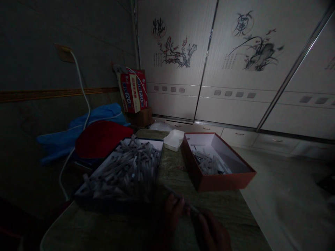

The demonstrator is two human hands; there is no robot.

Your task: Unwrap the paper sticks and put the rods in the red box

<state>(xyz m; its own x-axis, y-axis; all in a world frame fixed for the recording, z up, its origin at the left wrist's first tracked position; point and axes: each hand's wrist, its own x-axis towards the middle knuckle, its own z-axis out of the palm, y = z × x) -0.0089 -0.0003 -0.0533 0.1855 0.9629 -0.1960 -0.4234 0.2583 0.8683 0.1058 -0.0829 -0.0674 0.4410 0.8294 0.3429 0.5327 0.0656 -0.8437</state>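
A thin, dark pen-like stick (192, 208) slants between my two hands, low in the middle of the view. My left hand (172, 211) pinches it nearer its far end. Closed around its near end is my right hand (213, 232). Dim light and blur hide the finer details of the stick. Just beyond my left hand stands a dark-rimmed box (112, 203) heaped with many pale, slim tube-like pieces (131, 167). An orange-brown box (222, 183) farther to the right holds a smaller pile of similar pieces (209, 162).
A white open tray (174, 139) sits between the boxes at the far end of the table (172, 167). Red cloth-like seat (102, 139), blue bag (102, 115) and a white cable (80, 78) lie left. Red cartons (133, 90) stand behind, by sliding wardrobe doors (172, 101).
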